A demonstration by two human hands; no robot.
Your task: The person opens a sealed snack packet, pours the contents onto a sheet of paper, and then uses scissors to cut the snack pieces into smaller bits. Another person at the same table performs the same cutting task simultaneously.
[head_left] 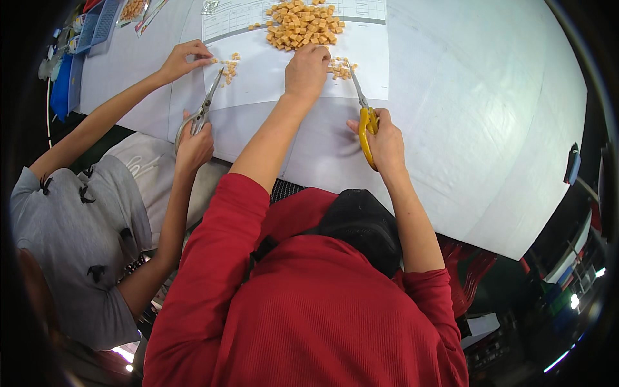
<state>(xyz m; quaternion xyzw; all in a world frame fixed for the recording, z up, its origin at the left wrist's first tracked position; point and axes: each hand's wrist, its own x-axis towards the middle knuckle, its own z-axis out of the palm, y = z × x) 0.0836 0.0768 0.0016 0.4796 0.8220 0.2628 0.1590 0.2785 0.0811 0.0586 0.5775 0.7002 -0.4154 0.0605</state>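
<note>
My left hand [306,68] rests knuckles-up on the white table [464,116], its fingers closed over small orange cubes at the near edge of a large heap of orange cubes [302,24]. A few loose cubes [340,67] lie just to its right. My right hand [385,140] grips yellow-handled scissors [365,122], and their blades point up toward those loose cubes. Both red sleeves come in from the lower edge.
A co-worker in a grey shirt sits at the left, with one hand [186,58] on a small cluster of orange pieces [229,64] and the other hand [195,145] holding grey scissors [205,106]. A printed sheet [242,16] lies under the heap. Blue trays [97,26] stand far left.
</note>
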